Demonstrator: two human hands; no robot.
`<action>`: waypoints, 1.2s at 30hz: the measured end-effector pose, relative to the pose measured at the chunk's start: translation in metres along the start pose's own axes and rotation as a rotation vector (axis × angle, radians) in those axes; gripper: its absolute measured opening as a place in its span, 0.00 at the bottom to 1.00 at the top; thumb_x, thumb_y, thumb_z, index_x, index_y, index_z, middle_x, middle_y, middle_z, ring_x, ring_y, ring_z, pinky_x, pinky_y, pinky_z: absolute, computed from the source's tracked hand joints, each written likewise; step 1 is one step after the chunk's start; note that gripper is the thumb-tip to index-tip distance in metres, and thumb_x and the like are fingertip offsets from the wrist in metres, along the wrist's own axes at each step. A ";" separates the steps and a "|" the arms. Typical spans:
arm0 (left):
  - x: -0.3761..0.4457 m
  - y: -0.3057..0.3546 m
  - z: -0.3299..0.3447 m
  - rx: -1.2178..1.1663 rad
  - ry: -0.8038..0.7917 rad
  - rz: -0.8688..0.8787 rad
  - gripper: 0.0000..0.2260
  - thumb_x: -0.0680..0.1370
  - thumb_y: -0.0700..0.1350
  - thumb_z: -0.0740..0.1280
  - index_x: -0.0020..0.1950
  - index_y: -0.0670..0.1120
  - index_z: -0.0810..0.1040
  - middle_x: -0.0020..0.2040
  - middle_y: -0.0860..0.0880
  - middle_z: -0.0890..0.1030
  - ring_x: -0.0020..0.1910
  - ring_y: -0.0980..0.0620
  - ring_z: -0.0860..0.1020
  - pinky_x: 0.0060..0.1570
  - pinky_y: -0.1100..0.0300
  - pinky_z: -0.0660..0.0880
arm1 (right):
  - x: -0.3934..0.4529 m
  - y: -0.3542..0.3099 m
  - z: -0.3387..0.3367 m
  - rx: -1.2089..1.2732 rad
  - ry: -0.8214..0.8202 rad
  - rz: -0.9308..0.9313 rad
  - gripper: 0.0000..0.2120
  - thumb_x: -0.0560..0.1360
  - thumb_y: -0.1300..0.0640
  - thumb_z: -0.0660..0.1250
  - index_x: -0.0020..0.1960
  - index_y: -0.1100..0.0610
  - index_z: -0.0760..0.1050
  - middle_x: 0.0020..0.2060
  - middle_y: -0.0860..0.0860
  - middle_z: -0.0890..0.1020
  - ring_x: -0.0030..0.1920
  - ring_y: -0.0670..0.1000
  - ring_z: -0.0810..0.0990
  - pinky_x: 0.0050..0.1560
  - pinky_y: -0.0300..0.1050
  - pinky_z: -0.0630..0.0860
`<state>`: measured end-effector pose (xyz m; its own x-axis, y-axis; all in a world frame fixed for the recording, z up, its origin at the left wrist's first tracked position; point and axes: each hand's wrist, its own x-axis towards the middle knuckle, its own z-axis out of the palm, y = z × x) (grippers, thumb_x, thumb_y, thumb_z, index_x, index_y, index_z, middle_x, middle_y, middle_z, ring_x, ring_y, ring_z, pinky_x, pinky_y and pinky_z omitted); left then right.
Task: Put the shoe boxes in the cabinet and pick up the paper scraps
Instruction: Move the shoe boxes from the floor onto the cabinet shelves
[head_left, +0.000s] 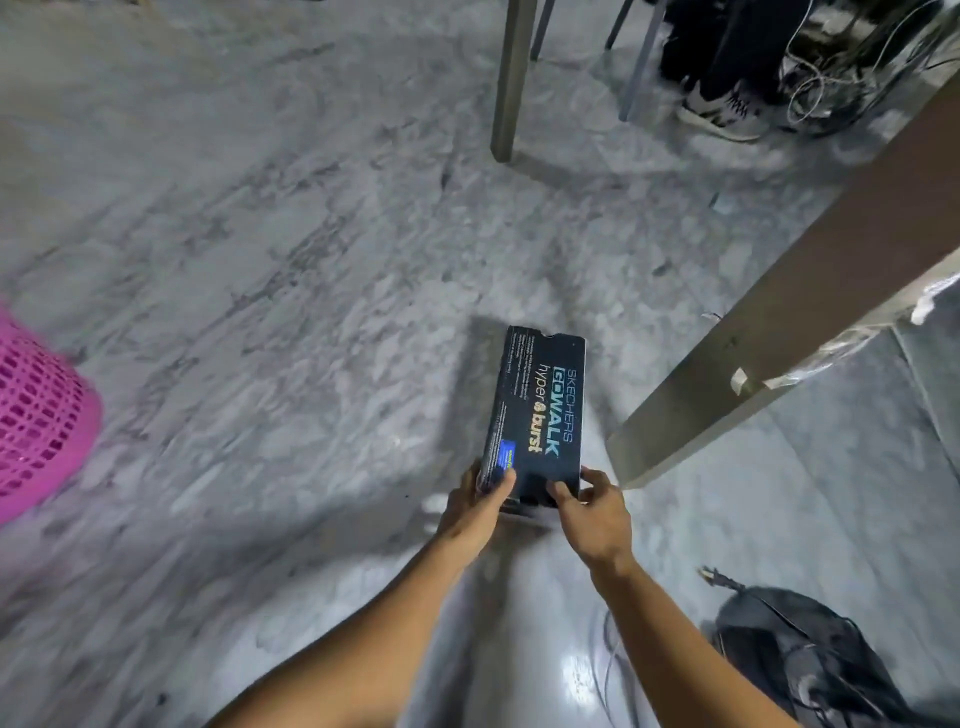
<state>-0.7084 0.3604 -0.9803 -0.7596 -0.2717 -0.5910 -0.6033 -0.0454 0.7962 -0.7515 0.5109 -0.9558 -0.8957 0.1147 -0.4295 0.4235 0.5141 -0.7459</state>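
A dark navy shoe box (535, 410) with printed lettering on its lid is held out in front of me above the marble floor. My left hand (475, 506) grips its near left corner, thumb on the lid. My right hand (592, 512) grips the near right corner, thumb on top and fingers round the side. A small pale scrap (723, 203) lies on the floor further off. No cabinet is in sight.
A pink mesh basket (39, 415) stands at the left edge. A brown table edge (810, 291) slants in on the right, with a table leg (511, 78) beyond. A seated person's shoes (719, 106) and tangled cables are at top right. A black bag (800, 660) lies at bottom right.
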 end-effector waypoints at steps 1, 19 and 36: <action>-0.002 -0.005 -0.002 -0.038 0.072 0.019 0.17 0.79 0.63 0.67 0.66 0.60 0.72 0.56 0.50 0.79 0.51 0.52 0.79 0.51 0.57 0.75 | -0.004 0.000 0.003 0.008 0.011 0.010 0.18 0.78 0.51 0.71 0.65 0.56 0.75 0.48 0.54 0.85 0.46 0.54 0.83 0.40 0.44 0.72; -0.155 -0.013 -0.198 -0.438 0.230 0.249 0.24 0.69 0.60 0.75 0.65 0.61 0.78 0.62 0.47 0.84 0.56 0.48 0.84 0.63 0.44 0.78 | -0.057 -0.196 0.083 0.468 -0.496 -0.262 0.28 0.81 0.46 0.67 0.75 0.48 0.59 0.44 0.47 0.88 0.36 0.42 0.86 0.40 0.47 0.74; -0.407 0.066 -0.436 -0.442 0.588 0.818 0.36 0.71 0.59 0.76 0.76 0.50 0.70 0.68 0.43 0.81 0.67 0.39 0.80 0.65 0.40 0.76 | -0.389 -0.334 0.170 0.491 -1.171 -0.836 0.40 0.68 0.42 0.79 0.74 0.53 0.68 0.61 0.61 0.83 0.57 0.62 0.84 0.56 0.59 0.82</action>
<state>-0.3336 0.0484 -0.6306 -0.5850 -0.7868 0.1969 0.2589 0.0489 0.9647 -0.5220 0.1503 -0.6258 -0.3849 -0.8973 0.2162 0.0774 -0.2648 -0.9612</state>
